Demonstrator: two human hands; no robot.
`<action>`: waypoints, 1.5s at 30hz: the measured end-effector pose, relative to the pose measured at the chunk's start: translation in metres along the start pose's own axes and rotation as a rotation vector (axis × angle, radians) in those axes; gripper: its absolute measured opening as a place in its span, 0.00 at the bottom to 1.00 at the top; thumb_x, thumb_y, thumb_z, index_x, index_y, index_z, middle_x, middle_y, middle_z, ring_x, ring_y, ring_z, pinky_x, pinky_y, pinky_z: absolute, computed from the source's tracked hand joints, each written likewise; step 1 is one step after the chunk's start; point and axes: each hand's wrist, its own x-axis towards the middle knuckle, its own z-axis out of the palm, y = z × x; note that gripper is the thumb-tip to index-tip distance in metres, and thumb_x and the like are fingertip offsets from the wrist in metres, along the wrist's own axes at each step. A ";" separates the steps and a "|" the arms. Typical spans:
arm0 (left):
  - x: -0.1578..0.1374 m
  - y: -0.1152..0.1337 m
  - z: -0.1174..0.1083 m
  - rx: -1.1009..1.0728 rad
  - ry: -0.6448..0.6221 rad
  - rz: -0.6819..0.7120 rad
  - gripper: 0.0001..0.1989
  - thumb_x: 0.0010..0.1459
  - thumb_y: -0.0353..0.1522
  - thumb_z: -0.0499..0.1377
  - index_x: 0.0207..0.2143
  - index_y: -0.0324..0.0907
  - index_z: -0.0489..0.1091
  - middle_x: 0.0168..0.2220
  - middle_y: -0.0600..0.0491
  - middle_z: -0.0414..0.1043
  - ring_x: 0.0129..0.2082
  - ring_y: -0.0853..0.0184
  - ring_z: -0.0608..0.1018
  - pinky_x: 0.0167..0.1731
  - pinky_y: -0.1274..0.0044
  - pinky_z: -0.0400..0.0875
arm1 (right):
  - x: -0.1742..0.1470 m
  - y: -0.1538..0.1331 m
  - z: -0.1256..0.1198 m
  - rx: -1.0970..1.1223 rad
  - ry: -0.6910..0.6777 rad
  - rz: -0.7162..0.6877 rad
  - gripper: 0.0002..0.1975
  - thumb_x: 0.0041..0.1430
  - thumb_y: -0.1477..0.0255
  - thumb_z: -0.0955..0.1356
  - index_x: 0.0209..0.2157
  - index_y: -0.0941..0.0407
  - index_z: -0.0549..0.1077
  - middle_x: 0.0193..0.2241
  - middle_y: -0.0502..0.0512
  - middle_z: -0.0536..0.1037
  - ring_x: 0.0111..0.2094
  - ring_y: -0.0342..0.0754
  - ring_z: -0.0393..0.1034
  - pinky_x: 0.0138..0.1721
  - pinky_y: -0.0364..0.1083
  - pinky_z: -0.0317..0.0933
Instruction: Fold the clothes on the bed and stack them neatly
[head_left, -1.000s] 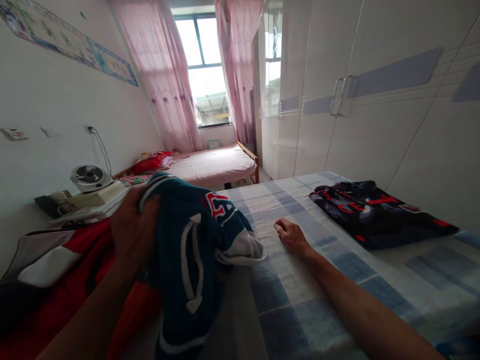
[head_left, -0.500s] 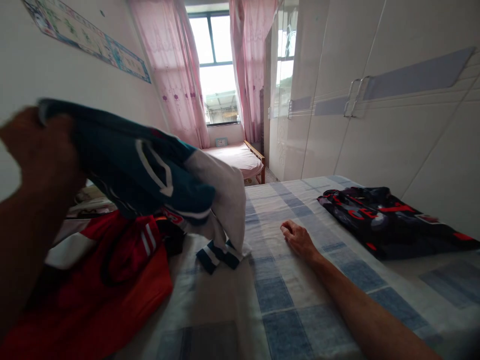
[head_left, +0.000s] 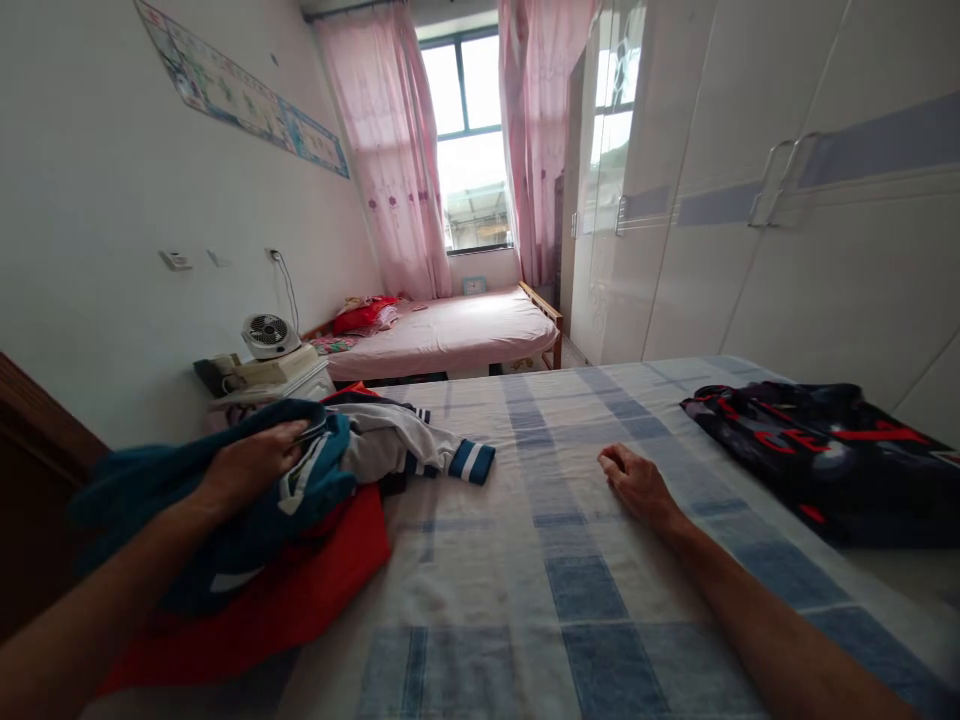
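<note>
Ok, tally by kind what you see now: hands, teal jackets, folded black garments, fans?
Hands: 2 (left hand, right hand)
Teal jackets: 1
Folded black garments: 1
Fans: 1
Total: 5

two hands, one teal garment, two curtains, one window, one fan
</note>
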 end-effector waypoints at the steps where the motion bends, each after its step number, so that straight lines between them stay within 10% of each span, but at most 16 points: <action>1: -0.002 0.001 0.007 0.009 -0.044 -0.006 0.18 0.59 0.33 0.49 0.49 0.38 0.67 0.49 0.44 0.72 0.46 0.55 0.75 0.42 0.68 0.68 | 0.000 0.000 0.000 0.005 0.003 -0.003 0.13 0.55 0.62 0.57 0.31 0.54 0.68 0.21 0.50 0.72 0.26 0.48 0.69 0.33 0.46 0.57; 4: -0.004 0.005 0.001 0.100 -0.048 -0.065 0.20 0.59 0.40 0.47 0.43 0.37 0.70 0.39 0.41 0.76 0.39 0.51 0.76 0.38 0.64 0.69 | -0.001 -0.001 0.000 0.019 0.012 -0.012 0.13 0.55 0.62 0.57 0.30 0.54 0.68 0.20 0.50 0.72 0.26 0.48 0.69 0.32 0.45 0.57; 9: -0.003 0.052 -0.015 0.223 0.359 0.088 0.23 0.60 0.37 0.46 0.51 0.30 0.63 0.51 0.33 0.66 0.51 0.46 0.69 0.44 0.58 0.64 | -0.002 -0.002 0.000 -0.008 0.028 -0.011 0.13 0.55 0.63 0.58 0.30 0.54 0.69 0.20 0.50 0.73 0.26 0.48 0.69 0.32 0.45 0.57; 16: 0.001 0.140 0.083 0.046 -0.058 0.567 0.29 0.46 0.23 0.59 0.53 0.44 0.65 0.59 0.43 0.62 0.61 0.55 0.61 0.58 0.61 0.51 | -0.002 -0.002 0.000 0.021 0.024 -0.011 0.13 0.55 0.62 0.58 0.29 0.54 0.68 0.20 0.49 0.72 0.25 0.47 0.69 0.32 0.45 0.57; 20: 0.016 0.163 0.100 -0.012 -0.007 0.448 0.16 0.54 0.22 0.50 0.41 0.38 0.73 0.43 0.40 0.75 0.50 0.56 0.73 0.52 0.62 0.61 | -0.004 -0.004 -0.002 0.021 0.023 -0.008 0.13 0.55 0.63 0.58 0.29 0.54 0.68 0.19 0.48 0.71 0.24 0.47 0.68 0.31 0.45 0.57; 25: 0.055 0.143 0.047 -0.079 0.157 0.090 0.21 0.61 0.32 0.42 0.42 0.29 0.70 0.38 0.38 0.75 0.39 0.55 0.78 0.35 0.67 0.70 | -0.004 -0.006 -0.003 0.028 0.020 -0.021 0.12 0.56 0.64 0.58 0.28 0.54 0.68 0.18 0.49 0.71 0.24 0.47 0.68 0.30 0.45 0.56; 31: 0.064 0.108 -0.009 -0.204 0.645 -0.188 0.35 0.62 0.39 0.38 0.63 0.22 0.34 0.64 0.25 0.36 0.61 0.36 0.51 0.51 0.47 0.55 | -0.005 -0.007 -0.003 0.024 0.025 -0.006 0.11 0.56 0.67 0.58 0.29 0.54 0.69 0.20 0.50 0.73 0.26 0.46 0.68 0.31 0.43 0.57; 33: 0.048 0.122 0.004 -0.266 0.722 0.020 0.33 0.61 0.39 0.43 0.64 0.31 0.40 0.67 0.36 0.35 0.63 0.40 0.49 0.55 0.47 0.50 | -0.006 -0.009 -0.002 0.012 0.025 0.006 0.11 0.57 0.68 0.59 0.30 0.54 0.71 0.21 0.50 0.74 0.26 0.45 0.69 0.32 0.43 0.58; 39: -0.022 0.187 0.106 -0.242 0.405 0.483 0.21 0.59 0.37 0.46 0.50 0.37 0.67 0.60 0.39 0.58 0.60 0.50 0.60 0.55 0.60 0.60 | 0.005 -0.010 -0.016 -0.050 -0.001 0.065 0.10 0.57 0.71 0.61 0.34 0.54 0.74 0.23 0.47 0.77 0.25 0.40 0.70 0.29 0.38 0.60; 45: -0.036 0.185 0.163 -0.243 0.352 0.537 0.22 0.58 0.37 0.45 0.46 0.34 0.71 0.56 0.36 0.63 0.58 0.49 0.64 0.52 0.60 0.63 | 0.020 0.034 -0.112 -0.345 0.270 0.255 0.14 0.58 0.73 0.60 0.42 0.57 0.73 0.44 0.59 0.75 0.46 0.48 0.69 0.48 0.45 0.60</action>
